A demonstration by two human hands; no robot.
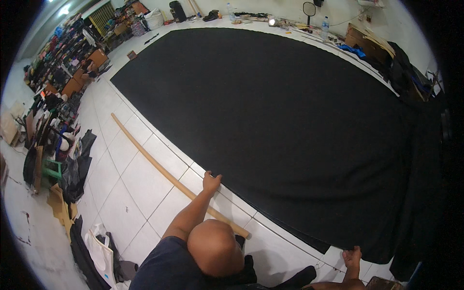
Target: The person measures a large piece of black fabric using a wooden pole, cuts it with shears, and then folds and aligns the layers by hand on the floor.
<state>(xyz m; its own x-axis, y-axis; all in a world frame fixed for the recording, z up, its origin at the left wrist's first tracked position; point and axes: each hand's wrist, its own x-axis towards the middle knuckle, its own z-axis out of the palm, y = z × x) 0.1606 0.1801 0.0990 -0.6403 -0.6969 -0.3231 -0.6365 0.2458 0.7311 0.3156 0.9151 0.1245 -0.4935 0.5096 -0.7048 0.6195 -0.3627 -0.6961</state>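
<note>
A huge sheet of black cloth [270, 111] lies spread over the white tiled floor, smooth at the far side and wrinkled toward the right. My left hand [211, 182] is at its near left edge, fingers closed on the border. Further right, my right hand [353, 258] grips the near edge close to a corner, where a lower layer of black fabric shows beneath. Fingertips of both hands are partly hidden by the cloth. A long tan pole [166, 171] lies on the tiles just left of the cloth, passing behind my left forearm.
Heaped fabrics [58, 53] fill the far left. A green stool [52, 169] and dark bags stand along the left wall. A white bag [100, 253] sits at lower left. Bottles [325, 26], a racket [309, 9] and cardboard [362, 41] line the back wall.
</note>
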